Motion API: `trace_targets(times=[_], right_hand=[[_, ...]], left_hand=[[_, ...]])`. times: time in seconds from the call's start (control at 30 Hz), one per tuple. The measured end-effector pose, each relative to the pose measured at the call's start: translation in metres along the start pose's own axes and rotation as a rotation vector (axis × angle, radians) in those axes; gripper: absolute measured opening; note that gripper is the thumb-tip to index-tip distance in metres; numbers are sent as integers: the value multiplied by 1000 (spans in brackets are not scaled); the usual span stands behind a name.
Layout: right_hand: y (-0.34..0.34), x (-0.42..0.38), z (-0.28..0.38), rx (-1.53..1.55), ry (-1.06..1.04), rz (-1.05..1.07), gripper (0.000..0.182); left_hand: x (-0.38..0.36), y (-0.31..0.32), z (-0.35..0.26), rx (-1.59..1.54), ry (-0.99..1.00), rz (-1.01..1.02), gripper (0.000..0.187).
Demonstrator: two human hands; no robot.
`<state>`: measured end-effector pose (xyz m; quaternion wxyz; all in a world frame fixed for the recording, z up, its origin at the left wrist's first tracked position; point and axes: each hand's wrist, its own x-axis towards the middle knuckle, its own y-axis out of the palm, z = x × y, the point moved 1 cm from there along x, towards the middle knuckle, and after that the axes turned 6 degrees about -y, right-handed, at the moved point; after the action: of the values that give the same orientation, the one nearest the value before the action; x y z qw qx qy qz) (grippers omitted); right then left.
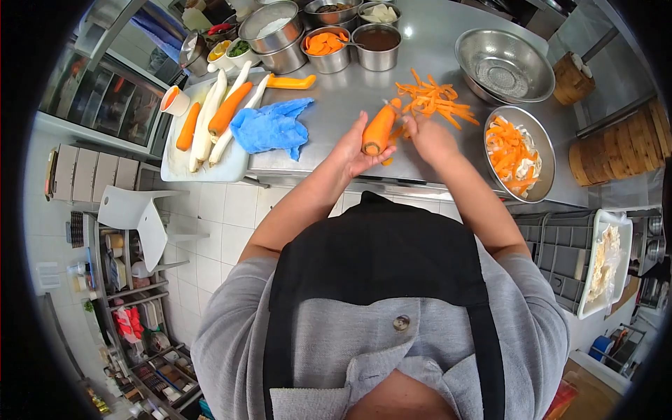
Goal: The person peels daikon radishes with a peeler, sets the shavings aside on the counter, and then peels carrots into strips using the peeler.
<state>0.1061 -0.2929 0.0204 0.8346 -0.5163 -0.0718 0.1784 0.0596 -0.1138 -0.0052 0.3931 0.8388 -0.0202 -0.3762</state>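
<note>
My left hand [355, 150] holds a thick orange carrot [379, 131], its blunt end toward me, above the front of the steel counter. Close to the carrot's right side, my right hand [428, 140] is closed on something I cannot make out, largely hidden by the fingers. Orange peelings [437, 100] lie in a loose pile just beyond my right hand. A few strips hang or lie between the two hands. Right of them, a steel bowl [549, 152] holds orange and whitish peelings.
At left, a white cutting board [222, 165] bears carrots and long white roots, beside a blue cloth [271, 129] and a yellow-orange tool [291, 82]. Steel pots with food, including sliced carrot [325, 44], line the back. An empty steel basin [505, 65] stands back right.
</note>
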Motion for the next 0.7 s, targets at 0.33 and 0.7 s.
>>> trace_targets(times=[0.33, 0.7], right_hand=[[-4, -61, 28, -44, -183, 31, 46], [5, 41, -25, -75, 23, -15, 51]], left_hand=[[11, -3, 3, -41, -10, -46, 40], [8, -14, 6, -13, -20, -30, 53]])
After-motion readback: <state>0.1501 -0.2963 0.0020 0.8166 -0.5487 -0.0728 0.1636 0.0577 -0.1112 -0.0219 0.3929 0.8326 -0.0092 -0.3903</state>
